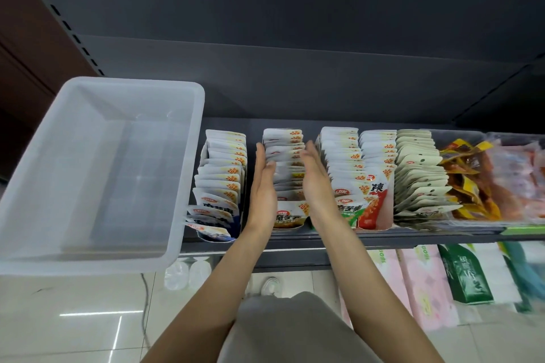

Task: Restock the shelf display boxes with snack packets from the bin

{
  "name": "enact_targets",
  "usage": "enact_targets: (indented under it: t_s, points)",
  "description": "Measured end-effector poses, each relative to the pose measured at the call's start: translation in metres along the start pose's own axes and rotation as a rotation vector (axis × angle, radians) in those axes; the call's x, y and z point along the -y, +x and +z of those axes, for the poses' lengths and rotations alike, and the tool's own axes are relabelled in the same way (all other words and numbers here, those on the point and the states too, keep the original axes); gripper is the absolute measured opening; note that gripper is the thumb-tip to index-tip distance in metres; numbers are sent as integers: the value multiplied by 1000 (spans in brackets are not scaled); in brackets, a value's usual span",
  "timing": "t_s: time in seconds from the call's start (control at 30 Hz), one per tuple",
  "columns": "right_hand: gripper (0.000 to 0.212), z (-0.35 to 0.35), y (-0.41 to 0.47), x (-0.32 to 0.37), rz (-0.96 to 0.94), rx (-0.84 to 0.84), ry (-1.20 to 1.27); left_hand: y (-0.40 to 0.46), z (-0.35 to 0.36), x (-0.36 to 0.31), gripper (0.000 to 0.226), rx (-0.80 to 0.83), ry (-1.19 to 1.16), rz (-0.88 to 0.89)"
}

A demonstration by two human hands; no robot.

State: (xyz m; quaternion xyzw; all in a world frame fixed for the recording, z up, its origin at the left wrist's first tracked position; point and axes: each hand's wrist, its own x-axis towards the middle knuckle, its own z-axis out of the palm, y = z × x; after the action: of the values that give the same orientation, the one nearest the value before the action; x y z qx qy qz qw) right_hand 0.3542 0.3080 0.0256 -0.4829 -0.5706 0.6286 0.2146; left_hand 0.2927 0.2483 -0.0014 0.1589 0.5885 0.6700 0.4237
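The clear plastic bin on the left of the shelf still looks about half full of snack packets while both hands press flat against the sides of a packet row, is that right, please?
Not quite. The head view shows the clear plastic bin empty, with no packets in it. The rest holds: it sits on the left of the shelf, and the left hand and right hand press flat against the sides of the packet row.

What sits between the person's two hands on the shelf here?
In the head view, a row of snack packets standing in its display box lies between the left hand and right hand; both open palms flank its sides.
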Motion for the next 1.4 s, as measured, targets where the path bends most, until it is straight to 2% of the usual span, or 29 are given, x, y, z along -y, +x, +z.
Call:
enact_targets:
  t_s: [0.1,0.27,0.33,0.4,0.6,0.63,0.7,0.8,0.87,1.0,1.13,1.23,1.3,1.4]
  points:
    - [48,-4,-1,-3,-13,95,17,-2,-1,-1,63,51,-11,-17]
    - [54,-11,-3,2,-106,123,-40,1,5,-13,55,86,52,62]
    - [58,-8,0,1,-122,113,-181,3,6,-12,54,55,93,61]
    - [61,-5,2,-3,-215,61,-336,3,6,-11,54,35,168,102]
    - [56,-4,11,-32,-465,46,-826,10,3,-1,45,22,494,222]
    - [58,-3,8,-31,-448,43,-785,10,3,1,46,25,523,225]
    - [60,-1,-2,-25,-352,-1,-540,6,3,0,47,42,480,221]
    - [59,-5,-16,-25,-264,-64,-231,-2,-1,-2,45,-31,236,169]
    - [58,-6,-19,-28,-179,-10,-100,-7,-4,2,45,-84,98,75]
    - [57,-3,-18,-29,-131,70,102,-19,-1,8,49,-20,17,23]
    - [56,-1,-22,-31,-192,25,147,-21,1,7,48,0,22,45]
    - [56,0,-23,-29,-247,17,90,-19,1,3,49,32,59,80]
    - [57,2,-19,-29,-292,0,-60,-17,2,1,49,63,77,93]
    - [62,5,-17,-35,-365,-77,-416,-11,1,-2,51,82,127,159]
